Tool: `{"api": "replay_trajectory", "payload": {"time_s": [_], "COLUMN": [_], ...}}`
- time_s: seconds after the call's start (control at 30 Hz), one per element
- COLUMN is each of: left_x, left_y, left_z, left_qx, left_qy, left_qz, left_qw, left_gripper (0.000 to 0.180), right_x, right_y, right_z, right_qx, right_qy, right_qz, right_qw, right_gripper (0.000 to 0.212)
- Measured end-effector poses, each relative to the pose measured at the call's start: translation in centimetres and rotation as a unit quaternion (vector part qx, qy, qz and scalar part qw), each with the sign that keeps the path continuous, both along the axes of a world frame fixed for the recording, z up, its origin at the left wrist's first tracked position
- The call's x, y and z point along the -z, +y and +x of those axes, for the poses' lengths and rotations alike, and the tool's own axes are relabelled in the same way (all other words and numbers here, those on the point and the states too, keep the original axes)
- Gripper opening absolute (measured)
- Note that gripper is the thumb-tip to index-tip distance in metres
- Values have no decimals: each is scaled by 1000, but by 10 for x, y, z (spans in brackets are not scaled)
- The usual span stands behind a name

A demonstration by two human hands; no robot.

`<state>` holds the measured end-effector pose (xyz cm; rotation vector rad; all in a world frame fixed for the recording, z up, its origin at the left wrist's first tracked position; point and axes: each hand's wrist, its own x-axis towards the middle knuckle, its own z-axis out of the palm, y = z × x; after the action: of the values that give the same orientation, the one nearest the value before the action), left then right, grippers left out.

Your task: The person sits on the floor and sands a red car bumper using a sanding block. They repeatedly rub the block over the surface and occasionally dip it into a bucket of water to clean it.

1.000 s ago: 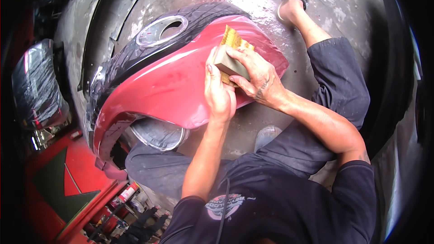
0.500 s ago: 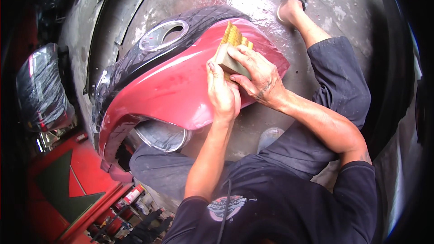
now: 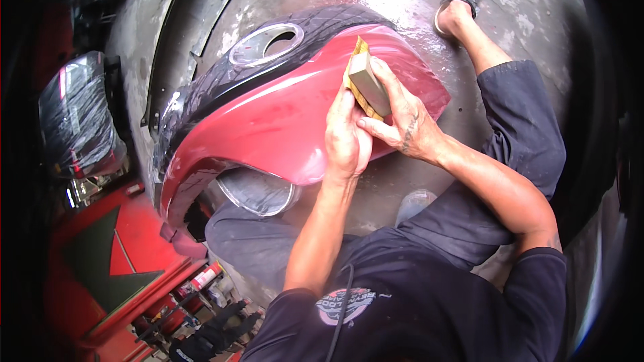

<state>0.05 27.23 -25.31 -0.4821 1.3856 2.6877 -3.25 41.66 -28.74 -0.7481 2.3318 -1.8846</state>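
Presently, the right hand (image 3: pixel 409 121) grips the grey block (image 3: pixel 371 86); the left hand (image 3: pixel 349 137) holds the yellow sheet (image 3: pixel 361 47) against it, above the red panel (image 3: pixel 268 127), near its right end. Apparent step: seating sheet on block. Next move requires even tension.

Block (image 3: pixel 370 86) and yellow sheet (image 3: pixel 361 47), held together between the left hand (image 3: pixel 347 137) and the right hand (image 3: pixel 409 119). The block is grey-tan, rectangular and straight-edged, tilted with its paler narrow end toward the top left. The sheet, thin and yellow, runs along the block's left long side; one pointed corner projects beyond the block's upper end.
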Motion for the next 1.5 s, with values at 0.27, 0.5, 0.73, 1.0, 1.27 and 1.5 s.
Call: {"api": "replay_trajectory", "payload": {"time_s": [0.27, 0.5, 0.73, 1.0, 1.27, 1.5], "left_x": [12, -11, -18, 8, 17, 24], "left_y": [0, 1, -1, 34, 33, 9], "left_z": [1, 6, 13, -8, -22, 1], "left_qx": [-14, -78, -85, -21, -24, -9], "left_qy": [17, 65, 100, 116, 94, 62], "left_qz": [-172, -349, -310, -164, -132, -272], "left_qw": [985, 931, 942, 979, 987, 960], "left_gripper": [55, 49, 75, 67, 63, 72], "right_x": [9, 0, -11, -6, 5, -3], "right_y": [1, 0, -3, -3, 6, 9], "right_z": [-8, 0, 7, -6, -22, -28], "right_qx": [-53, -69, -81, 5, -12, -99], "right_qy": [-99, -78, -97, -69, -205, -326], "right_qz": [-82, -129, -171, -164, -306, -333], "right_qw": [990, 986, 977, 984, 929, 879], "right_gripper": [70, 70, 69, 70, 65, 62]}}
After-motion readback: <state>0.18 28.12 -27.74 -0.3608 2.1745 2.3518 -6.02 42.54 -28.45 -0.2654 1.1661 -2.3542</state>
